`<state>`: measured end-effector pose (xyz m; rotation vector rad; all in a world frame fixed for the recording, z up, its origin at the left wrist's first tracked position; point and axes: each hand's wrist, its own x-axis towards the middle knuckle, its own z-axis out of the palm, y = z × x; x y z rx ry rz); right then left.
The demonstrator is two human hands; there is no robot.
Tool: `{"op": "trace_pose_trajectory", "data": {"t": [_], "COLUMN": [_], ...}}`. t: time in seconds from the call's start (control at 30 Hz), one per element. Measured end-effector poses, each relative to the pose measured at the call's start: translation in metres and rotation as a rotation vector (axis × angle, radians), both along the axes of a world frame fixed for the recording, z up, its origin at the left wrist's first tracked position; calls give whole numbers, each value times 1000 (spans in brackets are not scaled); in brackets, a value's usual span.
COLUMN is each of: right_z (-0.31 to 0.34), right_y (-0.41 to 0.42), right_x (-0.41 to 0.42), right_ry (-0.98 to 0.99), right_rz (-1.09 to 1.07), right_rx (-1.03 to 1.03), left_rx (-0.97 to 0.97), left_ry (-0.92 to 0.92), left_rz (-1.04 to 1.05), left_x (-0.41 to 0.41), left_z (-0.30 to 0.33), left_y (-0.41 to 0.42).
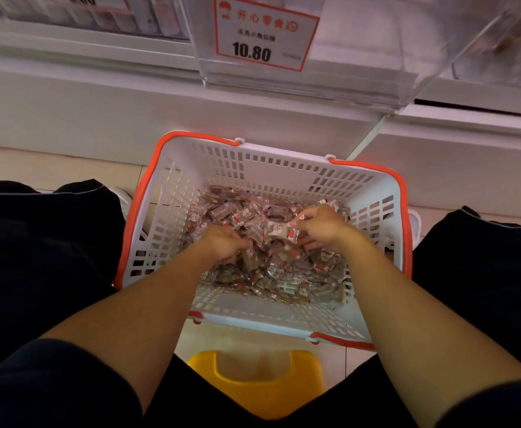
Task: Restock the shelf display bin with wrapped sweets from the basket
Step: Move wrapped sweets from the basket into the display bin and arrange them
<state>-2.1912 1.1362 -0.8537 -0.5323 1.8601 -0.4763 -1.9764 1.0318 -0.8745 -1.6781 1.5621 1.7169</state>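
You're at the pickup step: both hands down in the basket [172,180], w/ wrapped sweets [271,267] piled on its floor. Left hand [226,244] fingers curl into the heap; right hand [319,225] pinches a sweet. Next: scoop, then lift toward the display bin [314,84] at 12 o'clock.

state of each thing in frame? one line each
basket: on floor, partly filled
wrapped sweets: loose pile in basket
left hand: in pile, fingers curled on sweets
right hand: pinching sweets
display bin: clear, above basket, fill hidden
price tag: on bin front, reads 10.80
stool: yellow, under person
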Motion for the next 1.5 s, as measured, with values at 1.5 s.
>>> {"op": "trace_pose_trajectory", "data": {"t": [1.5], "right_z": [61], "right_y": [-24], "right_x": [-4], "right_ry": [-116], "right_rz": [207], "right_rx": [-266], "left_rx": [1001], "left_ry": [572], "left_rz": [89], "left_x": [-31], "left_z": [58], "left_y": [-11]}}
